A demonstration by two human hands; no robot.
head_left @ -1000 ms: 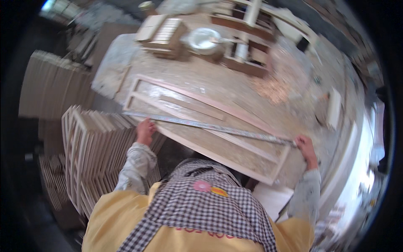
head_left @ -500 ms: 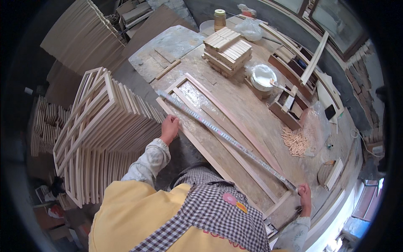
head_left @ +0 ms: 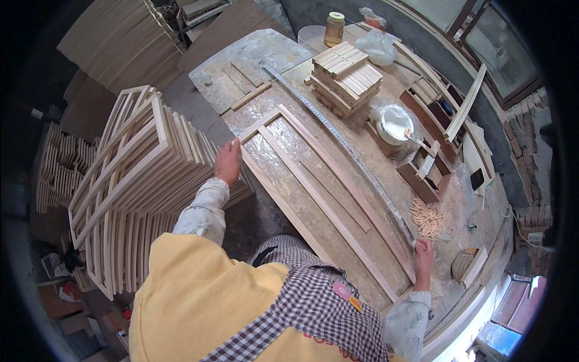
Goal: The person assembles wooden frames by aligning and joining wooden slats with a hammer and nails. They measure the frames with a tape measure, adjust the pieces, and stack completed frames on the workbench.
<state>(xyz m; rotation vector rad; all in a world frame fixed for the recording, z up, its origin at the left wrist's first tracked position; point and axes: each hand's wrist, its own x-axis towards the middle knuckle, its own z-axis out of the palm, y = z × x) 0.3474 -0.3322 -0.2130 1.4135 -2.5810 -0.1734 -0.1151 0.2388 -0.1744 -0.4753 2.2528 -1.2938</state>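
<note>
A pale wooden frame with a lengthwise middle bar lies on the workbench in front of me. My left hand is at its far left corner, with the fingers closed against the wood. A long measuring tape stretches past the frame's far side, from the grey board down toward my right hand. Its near end is pinched in my right hand, close to the frame's near right corner. A thin wooden strip lies inside the frame.
Many similar frames are stacked at left. On the bench are stacked wooden slats, a white tub, a divided wooden box, a pile of dowels and a jar.
The tape has moved from lying across the frame to beyond its far side. My left hand shifted to the frame's corner; my right hand moved up with the tape end.
</note>
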